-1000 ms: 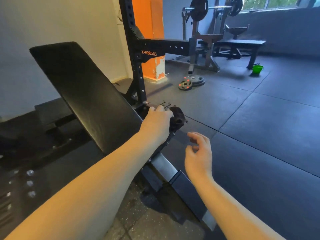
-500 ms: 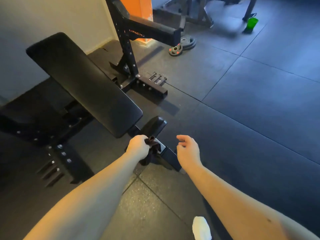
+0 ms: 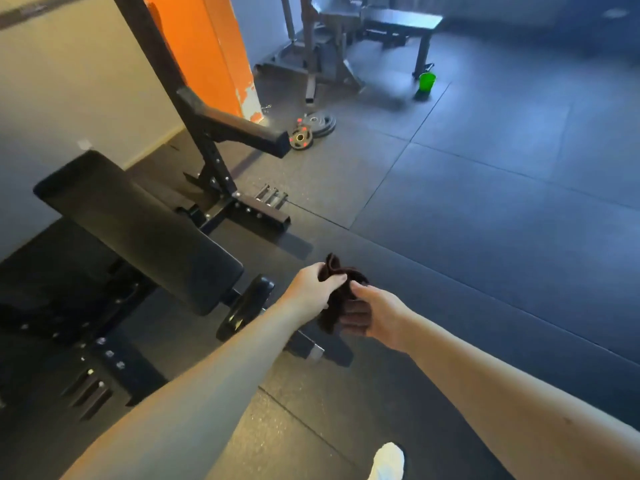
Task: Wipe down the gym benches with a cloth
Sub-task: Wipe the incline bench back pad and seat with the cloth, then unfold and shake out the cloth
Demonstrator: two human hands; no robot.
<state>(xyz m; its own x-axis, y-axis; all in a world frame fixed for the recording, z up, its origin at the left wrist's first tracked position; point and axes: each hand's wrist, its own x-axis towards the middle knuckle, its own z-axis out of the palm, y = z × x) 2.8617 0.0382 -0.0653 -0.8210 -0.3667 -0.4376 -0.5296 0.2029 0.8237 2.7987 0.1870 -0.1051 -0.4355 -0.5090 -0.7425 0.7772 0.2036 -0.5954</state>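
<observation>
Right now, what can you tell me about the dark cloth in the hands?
The cloth is very dark and looks like soft fabric. It is scrunched into a bunch, with a folded tip sticking up and a loose end hanging down. The left hand grips its top and the right hand holds its lower part. It is up in the air, near the end of the bench.

My left hand [image 3: 311, 289] and right hand [image 3: 377, 315] are both bare. Back from the grip, my left forearm [image 3: 194, 393] and right forearm [image 3: 502, 393] run uncovered as far as I can see them. Below the grip, nearer me, shows the rounded toe of my plain white shoe [image 3: 388, 460].
</observation>
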